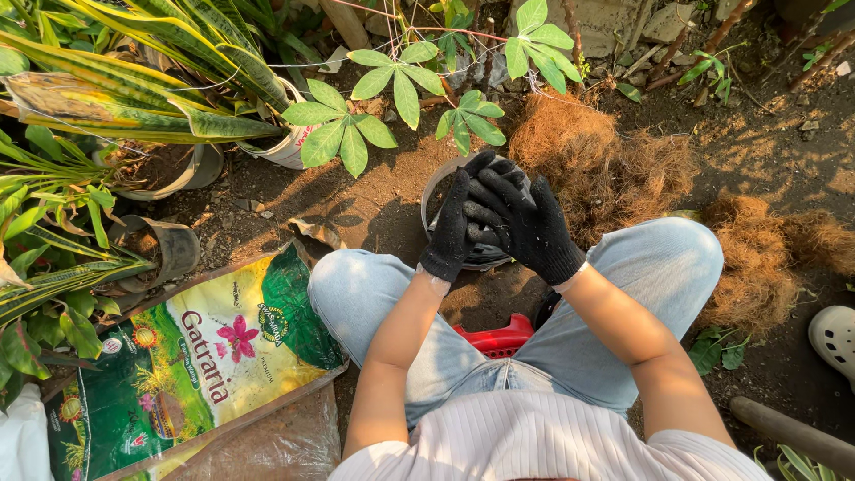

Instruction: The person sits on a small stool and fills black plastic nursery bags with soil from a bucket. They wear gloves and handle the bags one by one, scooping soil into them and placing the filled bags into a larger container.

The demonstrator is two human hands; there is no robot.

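Note:
Both my hands wear black knit gloves and meet above a small round pot on the soil between my knees. My left hand has its fingers laced or pressed against my right hand. No object shows in either hand. The gloves hide most of the pot; only its pale rim and a dark lower edge show. A young plant with broad green leaflets rises just beyond the pot.
A printed green and yellow soil bag lies at the left on the ground. Piles of brown coconut fibre lie to the right. Striped-leaf plants in pots crowd the upper left. A red stool is under me. A pale clog is at right.

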